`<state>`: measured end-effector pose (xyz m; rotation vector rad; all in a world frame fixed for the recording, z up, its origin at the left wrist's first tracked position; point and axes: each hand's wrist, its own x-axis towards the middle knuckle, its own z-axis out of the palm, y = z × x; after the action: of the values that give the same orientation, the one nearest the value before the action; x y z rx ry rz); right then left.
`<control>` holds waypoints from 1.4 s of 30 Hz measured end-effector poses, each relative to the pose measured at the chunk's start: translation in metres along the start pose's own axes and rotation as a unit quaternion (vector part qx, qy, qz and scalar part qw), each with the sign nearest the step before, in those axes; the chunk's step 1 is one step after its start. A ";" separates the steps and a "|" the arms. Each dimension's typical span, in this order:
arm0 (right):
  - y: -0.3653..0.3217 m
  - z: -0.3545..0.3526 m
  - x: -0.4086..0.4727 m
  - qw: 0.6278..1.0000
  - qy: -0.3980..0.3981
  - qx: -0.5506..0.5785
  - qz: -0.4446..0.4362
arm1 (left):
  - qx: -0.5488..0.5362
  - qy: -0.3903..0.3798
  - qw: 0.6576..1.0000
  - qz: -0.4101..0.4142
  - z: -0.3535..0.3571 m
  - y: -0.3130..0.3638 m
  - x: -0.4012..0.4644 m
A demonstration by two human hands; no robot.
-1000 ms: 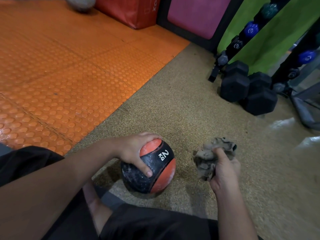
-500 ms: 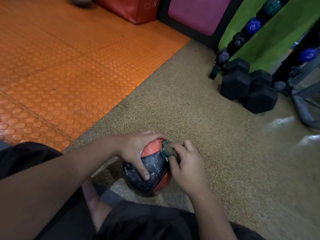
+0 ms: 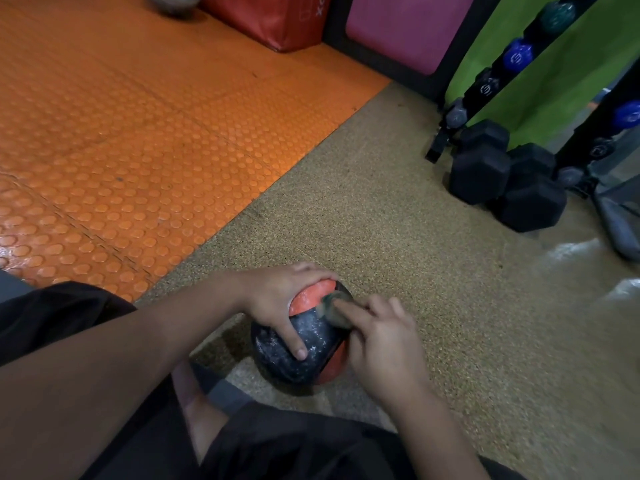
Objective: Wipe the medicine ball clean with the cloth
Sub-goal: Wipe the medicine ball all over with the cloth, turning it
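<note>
The medicine ball (image 3: 304, 344), black and orange, sits on the speckled tan floor (image 3: 415, 244) near the person's legs. The left hand (image 3: 277, 303) grips its far-left top, fingers spread wide, thumb down the black face. The right hand (image 3: 381, 337) presses the grey cloth (image 3: 332, 308) against the ball's upper right with extended fingers. Far right, a rack (image 3: 485, 81) holds blue and teal dumbbells; 2 black hex dumbbells (image 3: 502, 178) lie below.

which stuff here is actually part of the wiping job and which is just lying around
In the job:
- medicine ball, steadied by the left hand
- cloth, pressed to the ball under the right hand

Just lying about:
- black hex dumbbells
- dumbbell rack
- red pad
- pink pad
</note>
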<state>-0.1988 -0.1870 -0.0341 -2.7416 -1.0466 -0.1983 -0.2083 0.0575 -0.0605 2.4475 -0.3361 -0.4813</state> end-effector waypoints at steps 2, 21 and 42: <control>-0.025 0.000 -0.018 0.997 -0.014 -0.031 -0.073 | -0.009 0.003 1.000 0.006 0.002 -0.004 0.000; -0.018 0.002 0.008 0.997 0.031 -0.066 0.026 | -0.010 0.023 0.999 -0.044 0.003 0.004 0.008; 0.065 0.019 0.009 0.873 0.107 0.375 0.295 | -0.100 0.156 0.981 -0.057 0.033 0.006 0.005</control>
<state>-0.1476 -0.2240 -0.0594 -2.1087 -0.1218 0.0114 -0.2177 0.0338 -0.0823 2.3059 -0.0138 -0.1623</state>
